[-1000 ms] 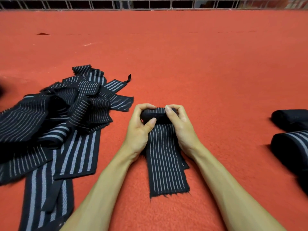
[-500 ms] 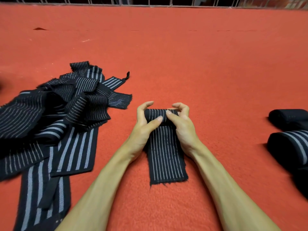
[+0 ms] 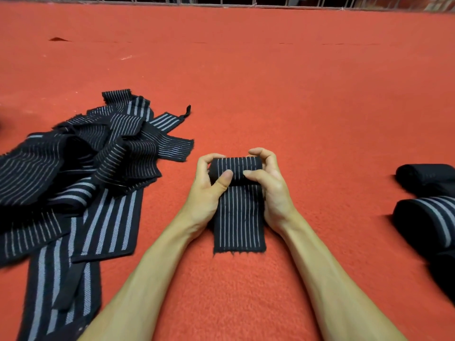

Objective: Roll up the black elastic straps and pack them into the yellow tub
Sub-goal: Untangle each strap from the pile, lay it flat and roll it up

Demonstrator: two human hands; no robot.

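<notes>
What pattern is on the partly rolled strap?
Thin pale lengthwise stripes on the black elastic fabric strap; head view.

Red felt carpet point(image 3: 307, 99) over the whole floor, nap fuzzy up close. White wire railing point(image 3: 221, 0) along the far edge. Small dark crease point(image 3: 57, 39) and pale fleck point(image 3: 128, 57) near the railing, toward the left.

Prob. packing workshop: big red felt surface point(image 3: 307, 99), metal rail point(image 3: 221, 1) at far edge, heap of elastic straps point(image 3: 81, 168), rolled ones point(image 3: 428, 178)
</notes>
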